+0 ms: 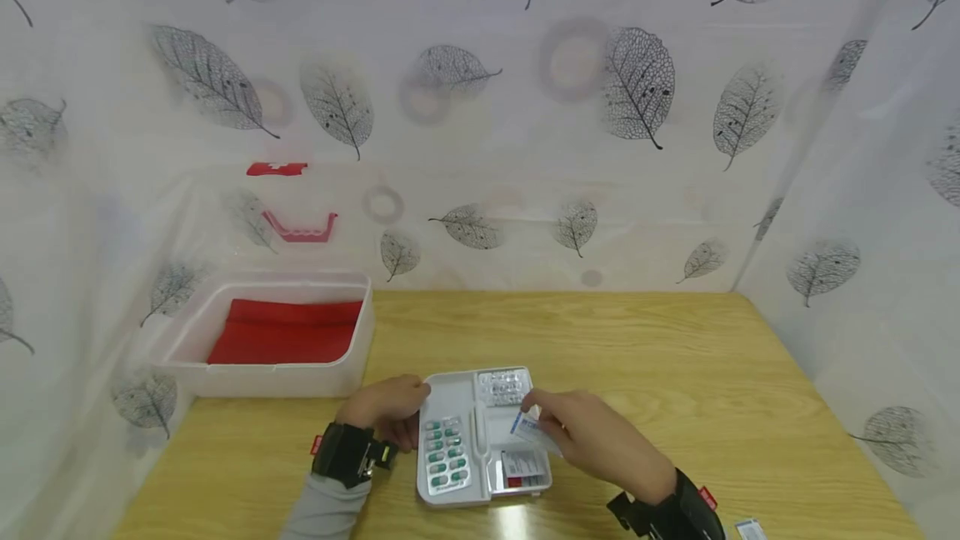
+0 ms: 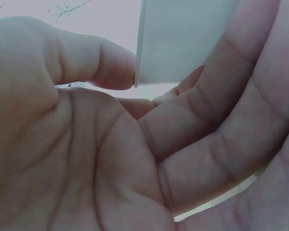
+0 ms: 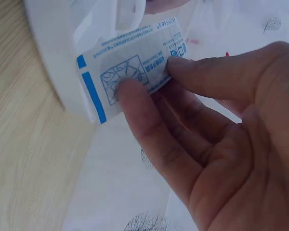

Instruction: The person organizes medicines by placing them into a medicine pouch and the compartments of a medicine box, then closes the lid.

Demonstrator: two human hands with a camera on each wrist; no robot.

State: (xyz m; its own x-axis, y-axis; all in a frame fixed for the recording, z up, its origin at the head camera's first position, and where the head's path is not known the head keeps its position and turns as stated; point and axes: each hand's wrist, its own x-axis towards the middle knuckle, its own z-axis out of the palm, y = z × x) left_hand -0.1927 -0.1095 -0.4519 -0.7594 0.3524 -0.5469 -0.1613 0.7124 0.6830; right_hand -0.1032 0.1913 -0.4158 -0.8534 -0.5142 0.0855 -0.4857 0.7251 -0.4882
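A white divided pill case (image 1: 487, 497) lies opened flat on the table. My left hand (image 1: 388, 408) grips its left edge; in the left wrist view the thumb and fingers (image 2: 221, 106) are on either side of the white panel. My right hand (image 1: 592, 436) pinches a small paper packet (image 3: 125, 72) with blue print, a bandage-type sachet, over the case's right half. A blister pack of green-and-white capsules (image 1: 447, 455) lies in the left half. Another blister pack (image 1: 504, 387) sits top right. Below it, a compartment holds a whitish packet (image 1: 522, 464) with something red.
Back left stands a translucent plastic bin (image 1: 352, 361) with red cloth (image 1: 288, 332) inside. Another small packet (image 1: 751, 530) lies at the table's front edge, right of my right wrist. A leaf-patterned curtain (image 1: 480, 148) closes off the back and sides of the wooden table (image 1: 637, 340).
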